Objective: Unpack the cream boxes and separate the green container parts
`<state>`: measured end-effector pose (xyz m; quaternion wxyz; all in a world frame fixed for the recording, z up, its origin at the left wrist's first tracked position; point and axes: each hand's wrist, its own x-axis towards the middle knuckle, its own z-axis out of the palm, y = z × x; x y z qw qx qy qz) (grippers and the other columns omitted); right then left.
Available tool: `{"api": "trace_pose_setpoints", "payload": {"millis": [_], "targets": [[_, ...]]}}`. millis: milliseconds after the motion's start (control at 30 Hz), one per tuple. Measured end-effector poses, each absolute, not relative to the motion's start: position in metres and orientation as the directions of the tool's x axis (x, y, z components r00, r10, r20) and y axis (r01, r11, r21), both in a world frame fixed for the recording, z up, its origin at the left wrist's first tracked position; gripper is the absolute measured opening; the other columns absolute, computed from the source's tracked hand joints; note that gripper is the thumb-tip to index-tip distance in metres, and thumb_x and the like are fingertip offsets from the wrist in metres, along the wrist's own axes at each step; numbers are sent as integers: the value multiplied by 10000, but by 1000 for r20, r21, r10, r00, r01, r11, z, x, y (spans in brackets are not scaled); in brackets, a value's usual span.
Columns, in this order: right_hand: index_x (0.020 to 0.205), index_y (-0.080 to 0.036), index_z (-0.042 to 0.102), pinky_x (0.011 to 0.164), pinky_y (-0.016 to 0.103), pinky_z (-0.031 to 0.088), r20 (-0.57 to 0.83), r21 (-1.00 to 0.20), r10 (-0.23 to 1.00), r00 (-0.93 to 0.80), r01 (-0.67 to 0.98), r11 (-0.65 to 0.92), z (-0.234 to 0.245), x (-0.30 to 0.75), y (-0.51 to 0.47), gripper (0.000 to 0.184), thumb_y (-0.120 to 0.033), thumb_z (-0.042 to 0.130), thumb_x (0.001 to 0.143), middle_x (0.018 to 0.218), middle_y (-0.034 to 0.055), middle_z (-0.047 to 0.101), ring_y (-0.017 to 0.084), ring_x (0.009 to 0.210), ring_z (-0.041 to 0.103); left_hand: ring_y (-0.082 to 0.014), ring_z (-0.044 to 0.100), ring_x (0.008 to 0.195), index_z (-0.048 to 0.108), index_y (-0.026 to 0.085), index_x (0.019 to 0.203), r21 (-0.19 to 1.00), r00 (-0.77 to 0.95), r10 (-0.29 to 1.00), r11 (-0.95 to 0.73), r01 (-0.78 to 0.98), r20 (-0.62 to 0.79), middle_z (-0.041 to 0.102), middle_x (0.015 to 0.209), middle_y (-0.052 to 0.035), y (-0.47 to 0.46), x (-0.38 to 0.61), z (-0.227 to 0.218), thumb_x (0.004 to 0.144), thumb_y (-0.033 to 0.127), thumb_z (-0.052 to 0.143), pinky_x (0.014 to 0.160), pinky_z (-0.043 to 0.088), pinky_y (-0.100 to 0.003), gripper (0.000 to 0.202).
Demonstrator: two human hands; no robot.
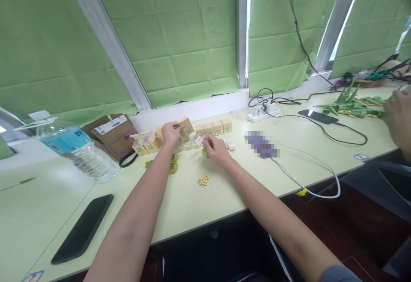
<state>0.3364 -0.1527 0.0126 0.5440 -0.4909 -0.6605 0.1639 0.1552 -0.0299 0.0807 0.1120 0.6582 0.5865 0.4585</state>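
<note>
My left hand (171, 133) is closed at the row of small tan boxes (218, 128), its fingertips against a tilted tan box (186, 125). What it pinches, if anything, is too small to make out. Beside it my right hand (216, 148) has thumb and fingers pressed together near a small clear plastic piece (198, 140). A green piece (205, 154) shows under the right hand, and I cannot tell whether it is gripped. Several clear pieces with yellow centres (187, 147) lie between the hands. Green shaped pieces (174, 167) sit by my left wrist. Yellow rings (203, 180) form a small pile in front.
At left stand a large water bottle (80, 147), a cardboard box (117, 138) and a black phone (82, 228). To the right are a power strip (263, 114), a cabled phone (317, 117) and green pointed pieces (348, 104). Another person's hand (400, 113) is at the far right.
</note>
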Motion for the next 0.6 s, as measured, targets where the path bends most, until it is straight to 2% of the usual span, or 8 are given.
{"api": "trace_pose_setpoints", "payload": {"millis": [233, 367, 600], "targets": [[914, -227, 600, 652, 264, 389, 567, -744, 822, 56, 463, 482, 14, 335, -153, 188, -368, 478, 939, 705, -5, 654, 164, 650, 582, -175, 612, 638, 699, 171, 668, 731, -94, 908, -264, 630, 409, 697, 649, -30, -29, 166, 73, 705, 234, 717, 673, 478, -280, 75], [917, -227, 602, 644, 264, 382, 565, -739, 823, 55, 477, 476, 14, 335, -153, 191, -371, 480, 942, 702, -7, 653, 161, 643, 577, -165, 591, 585, 671, 168, 622, 745, -54, 929, -257, 616, 365, 656, 587, -22, -26, 165, 66, 688, 182, 701, 677, 481, -287, 74], [923, -229, 602, 637, 266, 388, 573, -726, 818, 41, 487, 485, 9, 335, -148, 200, -378, 471, 952, 721, -3, 669, 167, 651, 591, -157, 598, 538, 671, 157, 633, 776, -49, 954, -209, 595, 295, 667, 593, -25, -22, 164, 61, 648, 119, 703, 624, 489, -278, 52]]}}
